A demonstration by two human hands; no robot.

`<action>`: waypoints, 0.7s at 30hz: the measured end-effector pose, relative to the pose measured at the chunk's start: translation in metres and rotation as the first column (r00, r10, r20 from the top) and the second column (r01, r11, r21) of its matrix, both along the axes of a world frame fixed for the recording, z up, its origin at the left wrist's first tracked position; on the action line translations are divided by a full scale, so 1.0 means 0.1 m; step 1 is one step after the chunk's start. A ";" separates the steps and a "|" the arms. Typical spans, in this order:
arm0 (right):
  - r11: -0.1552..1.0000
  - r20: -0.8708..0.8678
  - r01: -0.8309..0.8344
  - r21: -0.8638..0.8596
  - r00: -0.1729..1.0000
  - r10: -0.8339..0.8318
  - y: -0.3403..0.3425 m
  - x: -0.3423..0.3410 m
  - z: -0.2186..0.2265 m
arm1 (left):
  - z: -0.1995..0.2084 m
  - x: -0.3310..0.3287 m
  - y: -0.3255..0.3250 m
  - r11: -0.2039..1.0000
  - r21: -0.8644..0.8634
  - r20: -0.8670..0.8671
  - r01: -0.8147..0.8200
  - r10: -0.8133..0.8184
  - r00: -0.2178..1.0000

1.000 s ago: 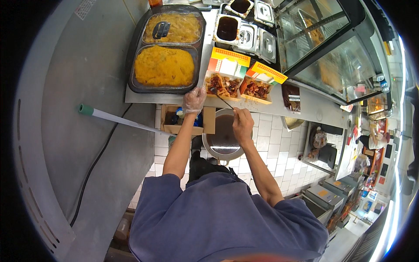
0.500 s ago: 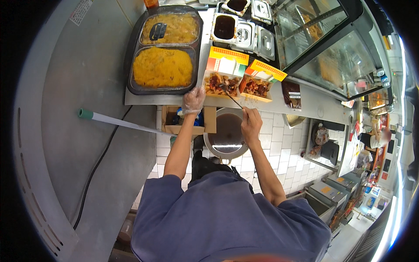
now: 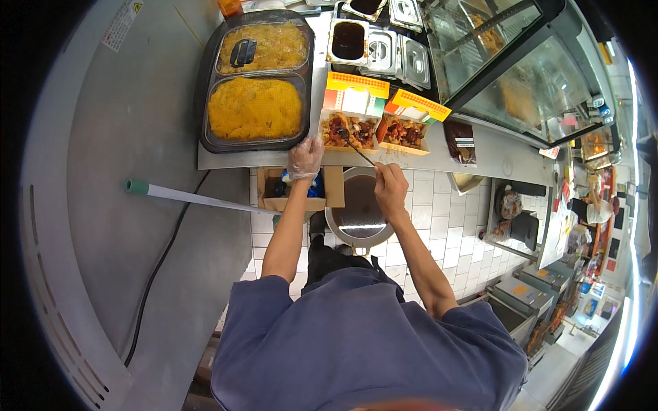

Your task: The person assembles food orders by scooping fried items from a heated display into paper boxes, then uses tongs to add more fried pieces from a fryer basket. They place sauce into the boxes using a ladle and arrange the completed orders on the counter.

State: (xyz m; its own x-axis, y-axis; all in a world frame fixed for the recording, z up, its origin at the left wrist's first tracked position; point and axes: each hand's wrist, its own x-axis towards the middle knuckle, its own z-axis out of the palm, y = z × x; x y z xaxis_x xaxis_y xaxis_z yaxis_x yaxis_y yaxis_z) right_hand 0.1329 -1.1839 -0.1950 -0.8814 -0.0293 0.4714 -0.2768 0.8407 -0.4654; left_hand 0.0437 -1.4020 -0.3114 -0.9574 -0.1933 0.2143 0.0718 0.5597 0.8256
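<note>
My right hand, bare, is closed around the handle end of a thin metal spoon. Its dark bowl end rests in the sauced fried pieces in the left takeaway box. A second takeaway box with similar food and reddish-brown sauce stands beside it; both lids are raised. My left hand, in a clear plastic glove, is at the counter edge by the left box's near-left corner. Its fingers are curled, and whether they grip the box wall is hard to see.
A black two-part tray of yellow-orange food fills the counter's left. Behind the boxes stand a sauce pan and lidded metal pans. Right are a brown pouch and a glass display case. Below are a cardboard box and a round bin.
My right hand has shifted slightly left and up, and the spoon's tip has moved toward the left part of the left box. My left hand stays by the box corner.
</note>
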 end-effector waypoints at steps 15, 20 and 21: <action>0.899 0.170 0.313 -0.306 0.947 -0.273 0.05 0.03 0.04 | 0.01 -0.01 -0.01 0.999 0.046 0.054 0.009 -0.012 0.998; 0.448 0.582 0.613 -0.650 0.781 -0.224 0.23 -0.11 -0.09 | 0.01 -0.03 0.01 0.999 0.050 0.028 0.012 -0.013 1.000; 0.245 0.665 0.669 -0.702 0.739 -0.112 0.31 -0.14 -0.08 | 0.01 -0.03 0.01 0.999 0.044 0.025 0.007 -0.008 1.000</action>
